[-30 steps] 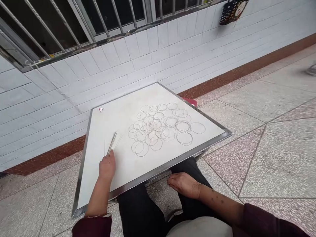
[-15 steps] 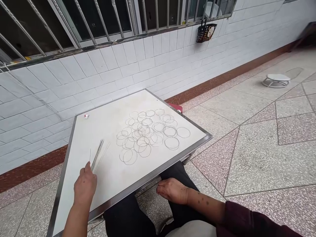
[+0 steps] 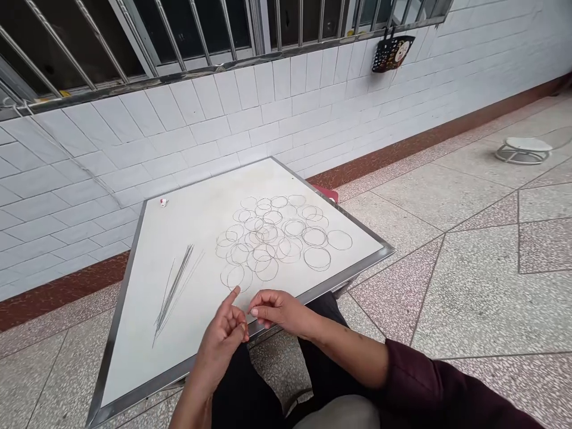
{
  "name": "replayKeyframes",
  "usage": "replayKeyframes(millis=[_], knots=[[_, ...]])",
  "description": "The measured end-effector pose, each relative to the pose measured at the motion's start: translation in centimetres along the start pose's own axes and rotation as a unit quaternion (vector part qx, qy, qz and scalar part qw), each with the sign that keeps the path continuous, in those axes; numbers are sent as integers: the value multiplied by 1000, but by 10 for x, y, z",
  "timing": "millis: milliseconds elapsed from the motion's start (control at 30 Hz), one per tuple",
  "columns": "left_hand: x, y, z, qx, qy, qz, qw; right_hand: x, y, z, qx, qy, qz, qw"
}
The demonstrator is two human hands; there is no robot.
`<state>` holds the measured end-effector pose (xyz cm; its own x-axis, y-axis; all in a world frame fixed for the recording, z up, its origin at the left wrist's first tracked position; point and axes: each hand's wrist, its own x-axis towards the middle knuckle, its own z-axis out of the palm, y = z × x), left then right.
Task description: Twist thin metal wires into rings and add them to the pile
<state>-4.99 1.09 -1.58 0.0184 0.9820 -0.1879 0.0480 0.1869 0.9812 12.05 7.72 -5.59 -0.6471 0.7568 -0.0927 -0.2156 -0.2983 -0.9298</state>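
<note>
A white board with a metal edge rests across my dark-trousered lap. My left hand is raised over its near edge, with the index finger pointing at the nearest of many thin wire rings, which lie overlapping in a cluster. My right hand hovers close by, fingers loosely curled over the same edge, and neither hand shows anything in it. A bundle of straight thin wires lies on the board to the left, apart from both hands. A tiny white and red item sits near the far corner.
The board's far side nears a white tiled wall under a barred window. A patterned black basket hangs on the bars. A red object shows behind the board. A low white round stand sits on the terrazzo floor.
My left hand has moved away from the straight wires, rightward to the board's near edge. My right hand has risen from my knee toward it. The wires now lie spread out.
</note>
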Motion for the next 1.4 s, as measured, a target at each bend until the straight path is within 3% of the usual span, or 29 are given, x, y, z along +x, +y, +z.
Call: replayKeyframes(millis=[200, 333, 433, 600, 667, 767, 867, 967, 1133, 1400], knots=[[-5, -8, 9, 23, -34, -24, 999, -19, 10, -7, -10, 3, 1, 1000], [-8, -11, 5, 75, -57, -24, 995, -23, 7, -7, -3, 63, -14, 998], [-13, -15, -10, 107, -4, -13, 994, -27, -2, -10, 29, 136, -37, 990], [-19, -33, -26, 41, 182, -44, 982, -32, -12, -7, 109, 211, -66, 969], [-20, -40, -17, -35, 217, -44, 975, -33, -12, -3, 137, 226, -74, 962], [-16, -43, 12, -76, 218, -24, 973, -33, -9, 6, 169, 229, -69, 956], [-5, -31, 43, -163, 177, 27, 970, -29, -9, 18, 174, 215, -67, 959], [9, -14, 61, -255, 196, 61, 945, -21, -11, 27, 170, 209, -70, 961], [28, 1, 63, -326, 234, 83, 912, 0, -20, 26, 141, 179, -85, 970], [49, 15, 49, -356, 248, 119, 893, 30, -37, 23, 119, 168, -123, 971]])
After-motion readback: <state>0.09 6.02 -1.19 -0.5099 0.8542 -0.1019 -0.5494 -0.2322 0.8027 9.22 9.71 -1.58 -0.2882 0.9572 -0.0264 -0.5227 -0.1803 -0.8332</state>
